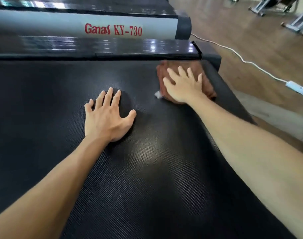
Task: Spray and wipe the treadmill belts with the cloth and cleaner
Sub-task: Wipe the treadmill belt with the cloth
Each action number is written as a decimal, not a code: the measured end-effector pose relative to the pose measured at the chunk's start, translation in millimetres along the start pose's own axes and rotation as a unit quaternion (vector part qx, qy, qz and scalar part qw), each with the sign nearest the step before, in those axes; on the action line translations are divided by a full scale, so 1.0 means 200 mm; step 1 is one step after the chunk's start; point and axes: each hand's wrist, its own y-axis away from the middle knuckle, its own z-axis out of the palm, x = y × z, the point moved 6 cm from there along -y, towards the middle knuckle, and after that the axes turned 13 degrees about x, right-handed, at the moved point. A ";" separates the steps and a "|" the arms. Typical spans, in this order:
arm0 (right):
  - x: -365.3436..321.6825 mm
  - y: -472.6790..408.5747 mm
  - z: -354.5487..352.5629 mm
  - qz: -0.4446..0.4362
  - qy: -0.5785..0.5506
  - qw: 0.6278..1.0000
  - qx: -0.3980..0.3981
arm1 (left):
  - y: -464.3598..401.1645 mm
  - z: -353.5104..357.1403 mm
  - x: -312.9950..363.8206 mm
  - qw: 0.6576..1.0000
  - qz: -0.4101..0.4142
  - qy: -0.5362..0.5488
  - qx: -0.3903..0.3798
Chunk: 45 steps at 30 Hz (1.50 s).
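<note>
Right hand (182,86), fingers spread in a flat grip, presses a folded reddish-brown cloth (206,84) near the far right corner of the black textured treadmill belt (147,169); left hand (106,119) rests flat, holding nothing.

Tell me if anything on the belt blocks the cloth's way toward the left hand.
Nothing visible does. The folded reddish-brown cloth lies under the flat right hand near the belt's far right corner. The black textured treadmill belt between it and the left hand is bare.
</note>
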 end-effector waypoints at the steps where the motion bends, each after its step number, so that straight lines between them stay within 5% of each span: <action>1: -0.05 0.12 0.00 -0.051 -0.010 0.999 0.004 | 0.00 0.00 0.00 1.000 0.000 0.000 0.004; 4: 0.06 0.38 -0.01 -0.087 -0.019 0.996 -0.006 | -0.01 0.01 -0.01 1.000 0.002 0.002 0.005; 8: 0.21 0.06 -0.03 0.091 0.004 0.996 -0.010 | 0.00 0.00 0.00 1.000 -0.001 0.005 0.007; 13: -0.08 0.44 -0.04 -0.102 -0.023 0.995 -0.001 | 0.00 -0.01 0.00 1.000 0.001 0.005 0.010; 15: 0.07 0.65 -0.08 -0.092 -0.029 0.995 0.007 | 0.01 0.00 0.00 1.000 0.007 0.005 0.005; 20: 0.23 0.28 -0.08 0.065 0.013 0.998 -0.010 | 0.01 0.00 0.00 1.000 0.000 -0.001 0.003; 25: 0.06 0.90 -0.14 -0.110 -0.030 0.993 -0.002 | 0.01 0.00 -0.01 1.000 0.002 0.002 0.000; 27: 0.21 1.11 -0.20 -0.094 -0.006 0.995 0.009 | 0.00 0.01 -0.01 1.000 0.005 0.002 -0.003; 32: 0.31 0.67 -0.15 0.049 0.016 0.999 -0.012 | 0.00 0.01 -0.01 1.000 0.002 -0.001 -0.001; 38: 0.18 1.46 -0.27 -0.115 -0.018 0.993 0.021 | 0.11 -0.08 0.02 0.999 0.003 0.045 -0.030; 42: 0.51 1.40 -0.32 0.003 0.008 1.000 0.004 | 0.40 -0.23 0.09 0.994 0.056 0.092 -0.018; 45: 0.43 1.16 -0.29 0.068 0.010 0.998 0.005 | 0.57 -0.28 0.14 0.991 0.075 0.110 -0.028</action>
